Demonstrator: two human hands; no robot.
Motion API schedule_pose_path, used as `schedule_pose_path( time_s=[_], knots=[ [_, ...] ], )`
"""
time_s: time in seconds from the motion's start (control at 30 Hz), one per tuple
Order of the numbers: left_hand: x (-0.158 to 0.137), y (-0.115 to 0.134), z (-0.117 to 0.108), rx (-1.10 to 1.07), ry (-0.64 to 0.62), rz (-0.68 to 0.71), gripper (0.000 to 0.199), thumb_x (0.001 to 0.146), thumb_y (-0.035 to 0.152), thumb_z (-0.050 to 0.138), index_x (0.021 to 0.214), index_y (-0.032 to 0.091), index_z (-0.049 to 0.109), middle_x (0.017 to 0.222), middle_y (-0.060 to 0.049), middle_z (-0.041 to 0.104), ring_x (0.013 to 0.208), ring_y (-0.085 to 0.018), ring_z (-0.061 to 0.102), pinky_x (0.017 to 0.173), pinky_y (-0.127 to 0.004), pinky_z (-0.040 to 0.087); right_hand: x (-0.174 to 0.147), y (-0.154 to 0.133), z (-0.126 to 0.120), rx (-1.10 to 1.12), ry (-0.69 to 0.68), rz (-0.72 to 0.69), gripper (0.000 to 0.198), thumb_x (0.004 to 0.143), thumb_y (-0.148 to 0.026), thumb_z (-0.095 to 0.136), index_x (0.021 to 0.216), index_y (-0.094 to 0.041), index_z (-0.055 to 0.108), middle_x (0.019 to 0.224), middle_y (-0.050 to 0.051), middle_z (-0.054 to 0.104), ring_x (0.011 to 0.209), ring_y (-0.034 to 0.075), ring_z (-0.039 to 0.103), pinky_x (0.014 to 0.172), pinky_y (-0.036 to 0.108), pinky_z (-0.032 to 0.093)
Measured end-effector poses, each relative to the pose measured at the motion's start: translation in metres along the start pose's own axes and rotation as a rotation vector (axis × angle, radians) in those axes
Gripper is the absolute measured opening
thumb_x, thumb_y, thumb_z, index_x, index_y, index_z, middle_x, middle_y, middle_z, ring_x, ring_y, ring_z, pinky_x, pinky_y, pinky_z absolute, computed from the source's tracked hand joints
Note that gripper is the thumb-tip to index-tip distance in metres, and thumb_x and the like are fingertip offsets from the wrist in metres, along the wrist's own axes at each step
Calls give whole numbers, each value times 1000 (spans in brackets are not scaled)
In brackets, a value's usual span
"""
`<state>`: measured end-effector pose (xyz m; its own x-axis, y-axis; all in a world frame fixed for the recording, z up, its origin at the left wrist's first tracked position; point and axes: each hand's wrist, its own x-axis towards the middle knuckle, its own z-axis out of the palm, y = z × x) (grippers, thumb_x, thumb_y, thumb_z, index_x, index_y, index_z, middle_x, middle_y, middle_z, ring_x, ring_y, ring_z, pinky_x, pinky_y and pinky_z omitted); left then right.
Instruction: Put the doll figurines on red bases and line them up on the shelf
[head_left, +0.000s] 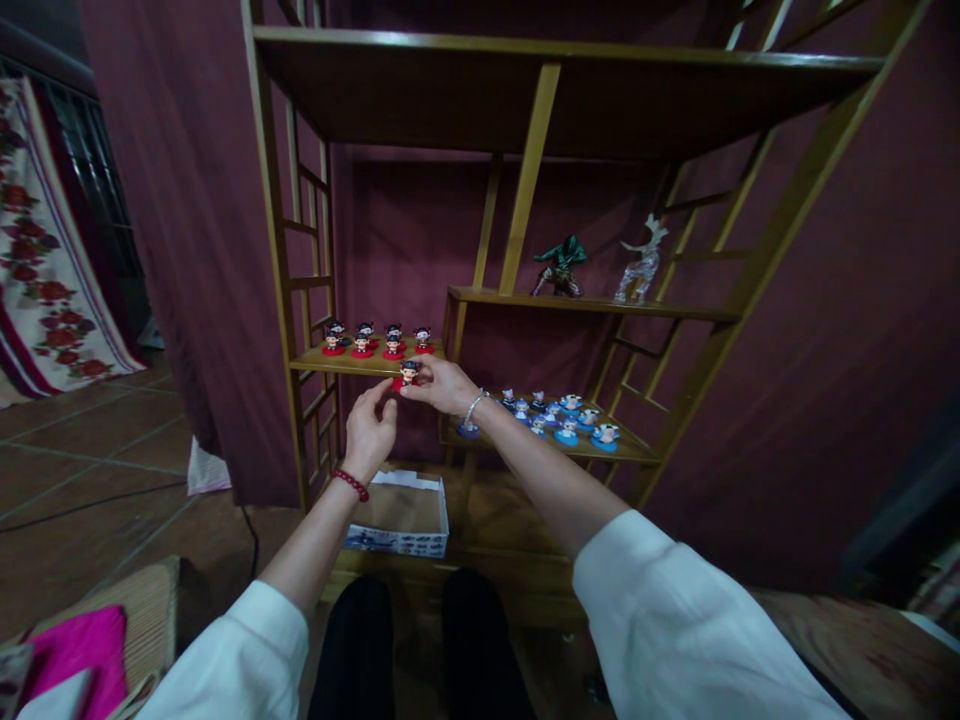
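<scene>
My right hand (pixel 444 387) grips a small figurine (pixel 409 372) with black hair and a round red base, just in front of the left shelf's edge. From the left, the fingertips of my left hand (pixel 371 430) meet the edge of its red base, the fingers curled; the exact contact is hard to make out. Behind the hands, several matching figurines (pixel 363 344) on red bases stand in two rows on the left shelf (pixel 345 366). To the right of my right wrist, several figurines (pixel 568 431) with blue bases are grouped on a lower shelf (pixel 634 452).
Below my hands sits an open white cardboard box (pixel 442 515). A dark green crouching statuette (pixel 560 266) and a silvery deer statuette (pixel 642 262) occupy the raised middle shelf (pixel 600 303). Wooden posts and lattice sides frame the unit. Pink cloth (pixel 82 655) lies at lower left.
</scene>
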<state>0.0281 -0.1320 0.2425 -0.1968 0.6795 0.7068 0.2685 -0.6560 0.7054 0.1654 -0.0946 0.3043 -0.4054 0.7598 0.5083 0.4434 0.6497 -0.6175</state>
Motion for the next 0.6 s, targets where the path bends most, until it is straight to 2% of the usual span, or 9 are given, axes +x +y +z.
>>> schedule_pose_path(
  time_s=[0.2,0.33,0.6],
  knots=[
    [8,9,3,265,-5,157,42,70,16,48,111,18,54,111,-8,55,106,-23,46,95,-37,32,14,0,-4,-68,57,34,50,62,-25,67,107,-17,49,83,1,63,77,12,59,76,28,45],
    [13,14,7,329,-36,264,47,67,13,48,113,17,51,114,-9,54,113,-24,40,98,-39,27,24,7,-6,-108,98,53,52,61,-21,68,109,-19,48,83,0,62,76,12,58,77,28,45],
    [19,16,13,395,-73,348,48,67,11,46,115,14,48,118,-11,51,120,-25,33,101,-42,19,42,16,-9,-213,134,97,53,60,-20,67,110,-19,48,83,2,62,75,13,58,77,29,45]
  ],
)
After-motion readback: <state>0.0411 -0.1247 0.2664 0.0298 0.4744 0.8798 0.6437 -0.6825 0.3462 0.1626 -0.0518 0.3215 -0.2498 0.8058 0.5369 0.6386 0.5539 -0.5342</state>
